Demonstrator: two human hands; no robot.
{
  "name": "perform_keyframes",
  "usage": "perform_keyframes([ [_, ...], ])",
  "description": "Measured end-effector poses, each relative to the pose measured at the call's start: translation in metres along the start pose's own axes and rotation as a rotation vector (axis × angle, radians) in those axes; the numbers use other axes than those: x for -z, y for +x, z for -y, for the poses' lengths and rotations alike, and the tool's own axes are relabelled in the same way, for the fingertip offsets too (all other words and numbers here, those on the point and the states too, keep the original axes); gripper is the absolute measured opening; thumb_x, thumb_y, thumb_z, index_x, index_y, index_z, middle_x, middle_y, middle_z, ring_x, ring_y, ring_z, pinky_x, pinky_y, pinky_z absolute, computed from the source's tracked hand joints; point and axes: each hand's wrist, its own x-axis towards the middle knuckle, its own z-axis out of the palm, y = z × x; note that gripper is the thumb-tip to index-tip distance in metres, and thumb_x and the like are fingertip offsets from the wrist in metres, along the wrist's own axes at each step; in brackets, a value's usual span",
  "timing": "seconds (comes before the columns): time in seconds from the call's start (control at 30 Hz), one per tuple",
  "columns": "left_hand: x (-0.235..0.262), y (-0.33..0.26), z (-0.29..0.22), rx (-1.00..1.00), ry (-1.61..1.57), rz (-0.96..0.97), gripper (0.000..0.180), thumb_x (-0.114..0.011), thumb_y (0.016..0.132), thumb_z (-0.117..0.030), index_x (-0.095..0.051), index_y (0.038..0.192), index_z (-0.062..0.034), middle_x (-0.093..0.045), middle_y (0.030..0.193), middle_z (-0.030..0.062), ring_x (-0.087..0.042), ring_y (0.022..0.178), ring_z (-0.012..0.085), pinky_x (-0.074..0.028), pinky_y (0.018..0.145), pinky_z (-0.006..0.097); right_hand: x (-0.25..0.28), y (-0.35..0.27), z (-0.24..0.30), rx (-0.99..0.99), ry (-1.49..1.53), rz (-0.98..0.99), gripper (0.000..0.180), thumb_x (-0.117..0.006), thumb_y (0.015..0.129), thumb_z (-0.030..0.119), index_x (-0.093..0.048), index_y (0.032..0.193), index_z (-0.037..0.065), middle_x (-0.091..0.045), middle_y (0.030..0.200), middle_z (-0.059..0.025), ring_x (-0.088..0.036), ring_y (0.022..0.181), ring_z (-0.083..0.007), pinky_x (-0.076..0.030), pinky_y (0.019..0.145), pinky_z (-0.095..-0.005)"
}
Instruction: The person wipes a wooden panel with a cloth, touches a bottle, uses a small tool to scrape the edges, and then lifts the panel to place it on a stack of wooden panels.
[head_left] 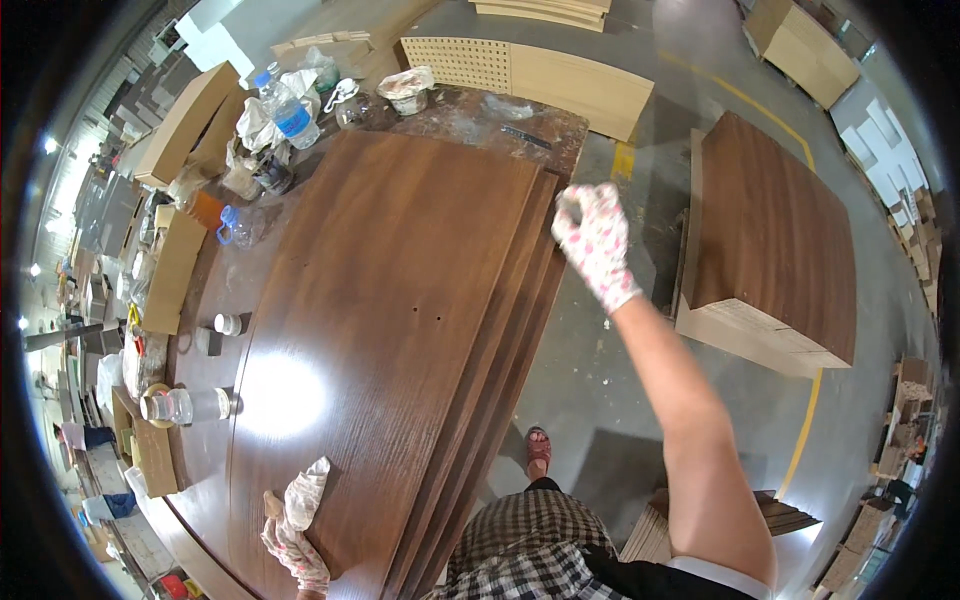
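Observation:
A stack of brown wood-grain panels (380, 260) lies on the workbench in front of me, its long edges stepped along the right side. Low on the top panel is my left hand (295, 550), in a white glove with a pink pattern. Its fingers close around a crumpled whitish cloth (308, 490). My right hand (598, 245), gloved alike, is raised beside the stack's far right corner with the arm stretched out. Those fingers are curled inward, and whatever they hold, if anything, cannot be made out. Two small dark holes show in the top panel.
Bottles (290, 115), rags and a wrapped tub (406, 90) crowd the bench's far left. A clear bottle (185, 405) and a small white jar (228, 324) stand along the left. Another brown panel stack (770, 240) is on the right, across the grey floor (580, 370).

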Motion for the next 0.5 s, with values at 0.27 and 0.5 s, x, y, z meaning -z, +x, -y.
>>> perform_keyframes([
  [0.27, 0.0, 0.003, -0.002, 0.0, -0.048, -0.062, 0.046, -0.039, 0.098, -0.032, -0.042, 0.133, -0.0036, -0.043, 0.128, 0.0213, -0.043, 0.115, 0.0374, -0.033, 0.097, 0.048, 0.069, -0.12, 0.091, -0.198, 0.412, 0.141, 0.027, -0.07, 0.074, 0.01, -0.059, 0.098, 0.01, -0.059, 0.094, -0.0133, -0.062, 0.086, -0.0258, -0.053, 0.068, -0.0354],
  [0.5, -0.021, -0.015, 0.041, 0.024, -0.026, -0.072, 0.048, -0.038, 0.098, -0.036, -0.044, 0.132, -0.0021, -0.044, 0.13, 0.0213, -0.044, 0.118, 0.0369, -0.033, 0.1, 0.046, 0.022, -0.06, 0.012, -0.084, 0.133, -0.029, 0.023, -0.068, 0.07, 0.008, -0.059, 0.09, 0.008, -0.056, 0.087, -0.0157, -0.059, 0.077, -0.0348, -0.051, 0.067, -0.0424],
])
